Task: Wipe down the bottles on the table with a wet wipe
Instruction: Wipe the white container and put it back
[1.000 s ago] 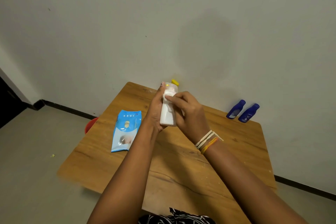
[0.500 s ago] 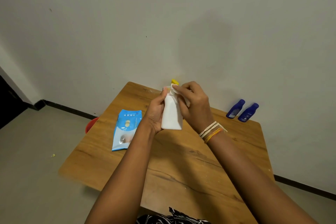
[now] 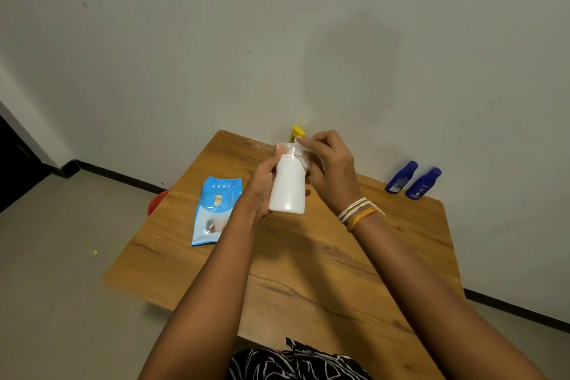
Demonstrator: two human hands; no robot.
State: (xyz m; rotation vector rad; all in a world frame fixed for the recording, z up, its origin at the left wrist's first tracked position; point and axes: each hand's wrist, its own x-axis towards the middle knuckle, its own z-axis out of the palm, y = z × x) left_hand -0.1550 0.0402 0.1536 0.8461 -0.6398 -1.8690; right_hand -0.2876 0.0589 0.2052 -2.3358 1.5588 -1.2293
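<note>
I hold a white bottle (image 3: 287, 190) upright above the wooden table (image 3: 308, 256), my left hand (image 3: 262, 185) wrapped around its left side. My right hand (image 3: 327, 170) pinches a white wet wipe (image 3: 301, 151) against the bottle's cap and neck. Two dark blue bottles (image 3: 413, 179) stand at the table's far right edge by the wall. A yellow-capped bottle (image 3: 298, 132) peeks out behind my hands, mostly hidden.
A blue wet-wipe pack (image 3: 216, 210) lies flat on the table's left part. A red tub (image 3: 155, 202) sits on the floor beside the table's left edge. The wall runs directly behind the table.
My right hand has slid the wipe up from the bottle's body to its cap. The bottle has turned in my left hand, showing a broader face.
</note>
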